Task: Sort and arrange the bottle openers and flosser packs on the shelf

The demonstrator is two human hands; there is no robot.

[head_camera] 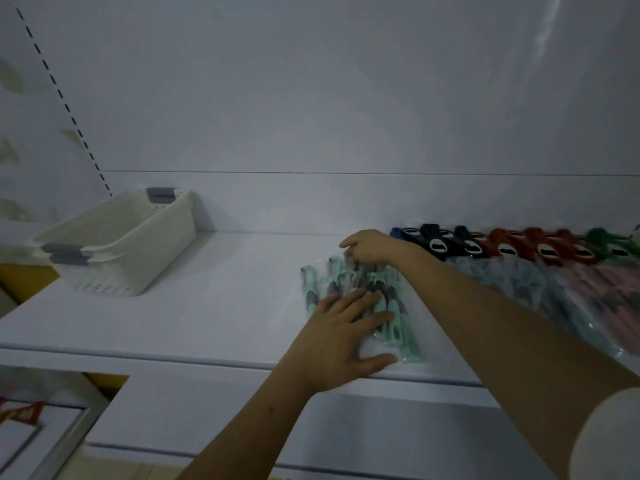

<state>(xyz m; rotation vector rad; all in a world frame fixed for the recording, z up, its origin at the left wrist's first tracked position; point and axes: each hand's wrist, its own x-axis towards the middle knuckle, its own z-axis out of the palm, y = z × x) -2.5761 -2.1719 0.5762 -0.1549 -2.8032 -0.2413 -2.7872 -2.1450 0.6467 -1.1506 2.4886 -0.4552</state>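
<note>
Two stacked white perforated baskets [117,244] with grey handles are set at the far left, against a white wall [329,98] marked by a dashed line.

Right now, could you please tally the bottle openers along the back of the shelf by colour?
Blue openers: 1
Black openers: 2
Red openers: 3
Green openers: 1, though the row runs off the frame edge
Total: 7 in view
</note>
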